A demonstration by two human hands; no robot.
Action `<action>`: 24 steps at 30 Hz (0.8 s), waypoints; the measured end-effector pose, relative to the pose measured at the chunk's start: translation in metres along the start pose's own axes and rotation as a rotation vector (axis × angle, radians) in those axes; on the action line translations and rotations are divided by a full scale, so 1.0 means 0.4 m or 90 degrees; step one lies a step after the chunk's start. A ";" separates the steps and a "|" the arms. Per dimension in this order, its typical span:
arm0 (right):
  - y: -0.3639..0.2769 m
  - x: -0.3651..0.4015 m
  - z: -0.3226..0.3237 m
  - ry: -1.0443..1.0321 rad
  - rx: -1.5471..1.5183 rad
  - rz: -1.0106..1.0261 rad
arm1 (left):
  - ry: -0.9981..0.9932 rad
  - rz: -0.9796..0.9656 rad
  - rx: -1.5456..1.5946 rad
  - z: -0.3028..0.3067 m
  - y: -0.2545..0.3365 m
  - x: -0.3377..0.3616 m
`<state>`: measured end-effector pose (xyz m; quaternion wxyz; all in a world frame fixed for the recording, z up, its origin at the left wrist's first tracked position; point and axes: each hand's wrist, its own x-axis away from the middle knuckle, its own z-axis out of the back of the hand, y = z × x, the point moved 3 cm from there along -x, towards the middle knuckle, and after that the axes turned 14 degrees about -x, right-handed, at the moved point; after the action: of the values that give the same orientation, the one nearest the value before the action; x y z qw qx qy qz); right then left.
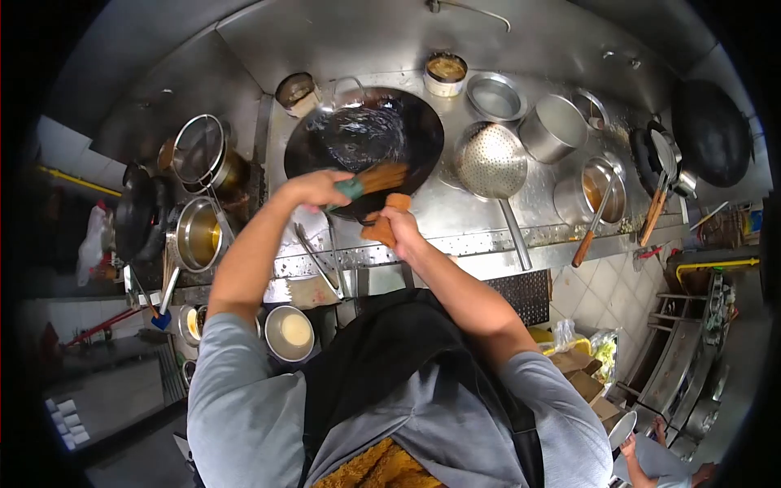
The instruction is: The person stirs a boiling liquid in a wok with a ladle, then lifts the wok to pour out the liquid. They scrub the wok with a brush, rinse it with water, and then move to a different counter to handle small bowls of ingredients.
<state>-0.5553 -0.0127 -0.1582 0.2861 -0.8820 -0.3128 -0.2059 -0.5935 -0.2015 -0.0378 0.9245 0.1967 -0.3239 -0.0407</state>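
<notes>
- Left of the wok, a wire-mesh strainer (199,153); nearer the person on that side, a metal pot (192,236) with yellow liquid in it
- Below the wok and to its left, a metal bowl (275,335) with something pale and creamy inside; tongs (325,268) lie between this bowl and the wok
- At the wok's near left edge, the left hand (320,190), closed around the green-bound end of a brush (384,176); the bristles spread over the wok's near side
- The wok (421,130) itself, black and wide, with shiny wet liquid in its bowl
- At the wok's near rim, the right hand (397,228), gripping a folded orange-brown cloth (377,233); whether the cloth also pinches the rim, I cannot tell
- Right of the wok, a perforated skimmer (492,159), its handle towards the person; beyond it, a deep pot (534,135); farthest right from the wok, a dark round pan (712,134) against the wall
</notes>
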 end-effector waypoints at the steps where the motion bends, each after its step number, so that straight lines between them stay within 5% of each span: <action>1: -0.012 0.028 -0.004 -0.035 -0.036 -0.009 | -0.030 0.032 -0.050 0.036 -0.012 0.063; 5: -0.066 0.200 -0.032 -0.001 -0.032 -0.077 | -0.053 0.149 -0.147 0.173 0.057 0.312; 8: -0.069 0.312 -0.065 0.079 0.026 -0.143 | 0.047 0.203 -0.222 0.239 0.106 0.433; 10: -0.068 0.358 -0.101 0.129 -0.039 -0.162 | 0.242 0.015 -0.403 0.255 0.090 0.451; 17: -0.053 0.401 -0.136 0.043 -0.254 -0.231 | 0.188 0.121 -0.555 0.336 0.254 0.513; 24: -0.028 0.424 -0.090 -0.057 -0.385 -0.266 | 0.375 -0.043 -0.616 0.322 0.329 0.545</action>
<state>-0.4474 0.0452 -0.0352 -0.0496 -0.8519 -0.4232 -0.3046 -0.5083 -0.1684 0.2324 0.9588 -0.2360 0.0100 -0.1576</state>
